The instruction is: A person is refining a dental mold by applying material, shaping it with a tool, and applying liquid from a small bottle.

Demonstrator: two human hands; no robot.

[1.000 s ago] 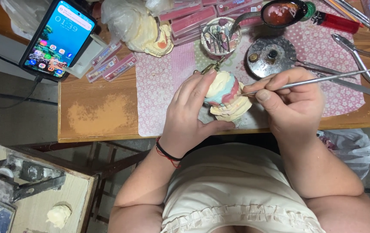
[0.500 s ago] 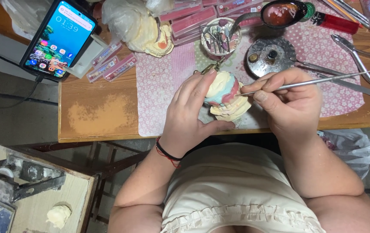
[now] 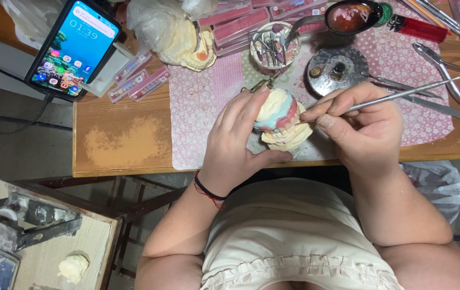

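Fingers of my left hand (image 3: 235, 145): curled tight around the dental model (image 3: 279, 119), thumb under it, fingertips over its top — it sits up off the pink mat (image 3: 197, 107), just at the near edge of the wooden table (image 3: 122, 145).
Fingers of my right hand (image 3: 361, 126): pinched on a thin metal carving tool (image 3: 401, 94), pen-fashion, its tip touching the right side of the model.
Progress: I judge the wax work well along — the pink and blue layers are already built up on the model, and what is left looks like fine shaping along the side where the tip rests; how much, I cannot tell.
Model's look: cream plaster blocks above and below, a pink and pale blue band between them, a brass hinge part at the far side.
Beyond the model: round tin of burs (image 3: 273, 48), a small metal dish (image 3: 337, 67), a spoon with dark red wax (image 3: 348, 16), pliers (image 3: 444, 70).
Left of the model: a lit phone (image 3: 74, 48).
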